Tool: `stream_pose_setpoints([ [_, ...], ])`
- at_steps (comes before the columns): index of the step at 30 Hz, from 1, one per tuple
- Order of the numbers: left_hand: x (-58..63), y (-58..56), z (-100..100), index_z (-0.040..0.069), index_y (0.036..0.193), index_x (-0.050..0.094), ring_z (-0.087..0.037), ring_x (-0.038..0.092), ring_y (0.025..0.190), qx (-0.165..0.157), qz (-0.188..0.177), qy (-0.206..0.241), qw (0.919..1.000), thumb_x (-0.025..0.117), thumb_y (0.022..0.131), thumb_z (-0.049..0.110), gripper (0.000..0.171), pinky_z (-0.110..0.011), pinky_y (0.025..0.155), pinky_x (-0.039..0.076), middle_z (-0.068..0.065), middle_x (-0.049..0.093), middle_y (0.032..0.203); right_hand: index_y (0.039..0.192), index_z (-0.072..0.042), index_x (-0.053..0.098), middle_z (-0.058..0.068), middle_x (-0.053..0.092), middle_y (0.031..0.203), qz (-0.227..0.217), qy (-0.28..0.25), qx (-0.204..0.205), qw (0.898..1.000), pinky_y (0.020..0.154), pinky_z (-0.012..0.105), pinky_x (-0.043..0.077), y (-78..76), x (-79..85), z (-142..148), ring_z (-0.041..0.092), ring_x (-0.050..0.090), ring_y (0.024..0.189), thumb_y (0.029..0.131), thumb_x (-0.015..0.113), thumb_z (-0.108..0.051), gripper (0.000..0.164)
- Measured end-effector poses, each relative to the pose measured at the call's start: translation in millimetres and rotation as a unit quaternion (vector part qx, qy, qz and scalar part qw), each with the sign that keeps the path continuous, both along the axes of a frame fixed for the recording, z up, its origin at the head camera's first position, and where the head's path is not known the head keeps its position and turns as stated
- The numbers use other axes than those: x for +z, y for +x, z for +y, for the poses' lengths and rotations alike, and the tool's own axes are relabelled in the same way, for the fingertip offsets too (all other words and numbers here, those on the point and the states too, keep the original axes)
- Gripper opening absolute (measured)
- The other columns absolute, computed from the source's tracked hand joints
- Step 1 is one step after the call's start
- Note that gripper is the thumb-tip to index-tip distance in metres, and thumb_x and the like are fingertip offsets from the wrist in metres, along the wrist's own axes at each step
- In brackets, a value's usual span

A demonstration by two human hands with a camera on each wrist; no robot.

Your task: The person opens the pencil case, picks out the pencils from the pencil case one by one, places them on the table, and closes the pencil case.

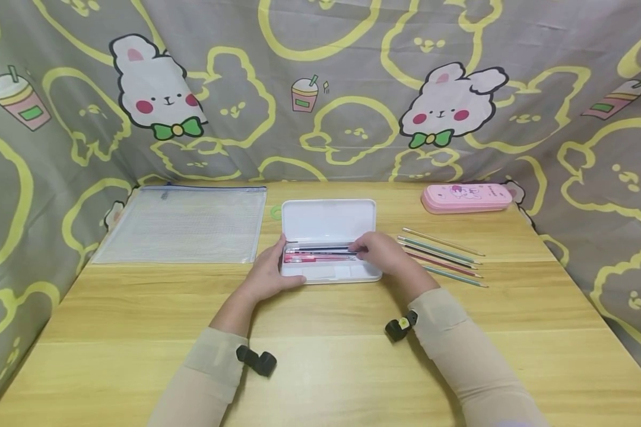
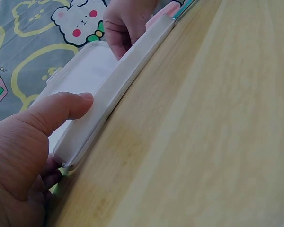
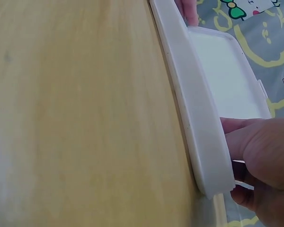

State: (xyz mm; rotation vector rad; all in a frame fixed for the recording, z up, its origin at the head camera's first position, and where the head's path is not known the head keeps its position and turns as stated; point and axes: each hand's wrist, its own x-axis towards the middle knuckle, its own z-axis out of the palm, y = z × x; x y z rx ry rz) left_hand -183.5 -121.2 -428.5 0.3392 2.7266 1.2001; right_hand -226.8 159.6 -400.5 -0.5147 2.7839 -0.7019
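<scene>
An open white pencil case (image 1: 328, 274) lies on the table, its lid (image 1: 328, 219) tilted back. Inside are a dark pencil (image 1: 320, 252) and a pink-red pen (image 1: 301, 259), among other slim writing tools. My left hand (image 1: 267, 273) grips the case's left end, thumb along the front wall and fingers round the side. Over the right end, my right hand (image 1: 381, 252) dips curled fingers into the case and pinches the dark pencil near its right end; the case wall hides the fingertips in both wrist views. Several loose pencils (image 1: 448, 261) lie just right of that hand.
A clear mesh zip pouch (image 1: 181, 225) lies flat at the back left. The pink pencil case (image 1: 466, 198) stands at the back right. A green ring-like thing (image 1: 276, 212) shows by the lid's left edge. Patterned grey cloth (image 1: 352, 77) hangs behind the wooden table (image 1: 320, 356).
</scene>
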Motion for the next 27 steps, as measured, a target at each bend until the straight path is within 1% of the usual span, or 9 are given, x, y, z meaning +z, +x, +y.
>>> stream_pose_setpoints([
  [3, -0.3, 0.5, -1.1, 0.004, 0.157, 0.011, -0.04, 0.028, 0.146, 0.002, 0.0, -0.002, 1.0, 0.082, 0.071, 0.039, 0.117, -0.052, 0.121, 0.024, -0.022, 0.027, 0.159, 0.114, -0.009, 0.073, 0.013, 0.069, 0.12, 0.004, -0.007, 0.01, 1.0, 0.107, 0.049, 0.044, 1.8, -1.1, -0.8, 0.032, 0.059, 0.121, 0.093, 0.062, -0.005, 0.025],
  [6, -1.0, -0.3, 0.1, 0.004, 0.157, 0.011, -0.04, 0.027, 0.146, 0.0, -0.001, -0.005, 1.0, 0.083, 0.071, 0.04, 0.118, -0.052, 0.121, 0.023, -0.021, 0.026, 0.16, 0.115, -0.008, 0.072, 0.014, 0.069, 0.118, 0.023, -0.005, 0.018, 1.0, 0.105, 0.049, 0.045, 5.1, -1.9, 2.2, 0.033, 0.06, 0.118, 0.094, 0.061, -0.006, 0.025],
  [9, -1.6, -2.2, 3.8, 0.005, 0.157, 0.01, -0.04, 0.026, 0.147, -0.007, -0.001, -0.008, 0.9999, 0.082, 0.072, 0.042, 0.118, -0.052, 0.121, 0.023, -0.02, 0.025, 0.16, 0.115, -0.007, 0.072, 0.015, 0.068, 0.114, 0.044, -0.01, 0.017, 0.999, 0.102, 0.05, 0.046, 8.4, -2.4, 9.2, 0.034, 0.061, 0.114, 0.094, 0.06, -0.005, 0.025],
  [13, -1.6, -3.8, 8.0, 0.007, 0.158, 0.01, -0.039, 0.024, 0.148, -0.008, -0.007, -0.008, 0.9999, 0.082, 0.072, 0.043, 0.118, -0.051, 0.122, 0.021, -0.019, 0.024, 0.161, 0.114, -0.005, 0.072, 0.015, 0.068, 0.108, 0.06, -0.042, 0.016, 0.997, 0.097, 0.05, 0.048, 10.5, -2.5, 19.0, 0.032, 0.061, 0.106, 0.093, 0.059, -0.004, 0.024],
  [17, -0.7, -2.4, 7.4, 0.006, 0.158, 0.011, -0.039, 0.025, 0.148, -0.001, -0.012, -0.004, 0.9999, 0.082, 0.071, 0.041, 0.118, -0.052, 0.121, 0.022, -0.019, 0.025, 0.161, 0.114, -0.003, 0.071, 0.017, 0.067, 0.108, 0.058, -0.08, 0.016, 0.995, 0.095, 0.05, 0.048, 12.8, 1.7, 26.0, 0.032, 0.06, 0.104, 0.093, 0.057, -0.002, 0.025],
  [21, 0.0, -1.2, 4.6, 0.005, 0.157, 0.01, -0.038, 0.026, 0.147, 0.001, -0.008, -0.008, 0.9999, 0.082, 0.071, 0.041, 0.118, -0.051, 0.121, 0.023, -0.02, 0.026, 0.16, 0.115, -0.002, 0.071, 0.02, 0.065, 0.116, 0.047, -0.105, 0.004, 0.993, 0.097, 0.051, 0.047, 16.9, 8.0, 34.7, 0.033, 0.059, 0.108, 0.094, 0.054, -0.001, 0.026],
  [24, 0.0, -1.2, 1.9, 0.005, 0.157, 0.01, -0.038, 0.026, 0.147, 0.002, -0.004, -0.014, 0.9999, 0.082, 0.071, 0.042, 0.118, -0.05, 0.121, 0.023, -0.02, 0.026, 0.16, 0.115, -0.003, 0.071, 0.018, 0.066, 0.117, 0.055, -0.109, -0.003, 0.992, 0.094, 0.048, 0.048, 20.7, 12.1, 44.7, 0.031, 0.059, 0.106, 0.095, 0.054, -0.001, 0.026],
  [27, -0.3, -1.3, -1.0, 0.005, 0.157, 0.01, -0.038, 0.026, 0.147, 0.004, -0.003, -0.018, 0.9998, 0.082, 0.071, 0.041, 0.117, -0.05, 0.122, 0.022, -0.02, 0.026, 0.16, 0.114, -0.003, 0.071, 0.016, 0.068, 0.111, 0.069, -0.109, -0.009, 0.992, 0.086, 0.041, 0.049, 26.3, 16.2, 58.2, 0.027, 0.059, 0.098, 0.095, 0.056, -0.001, 0.024],
])
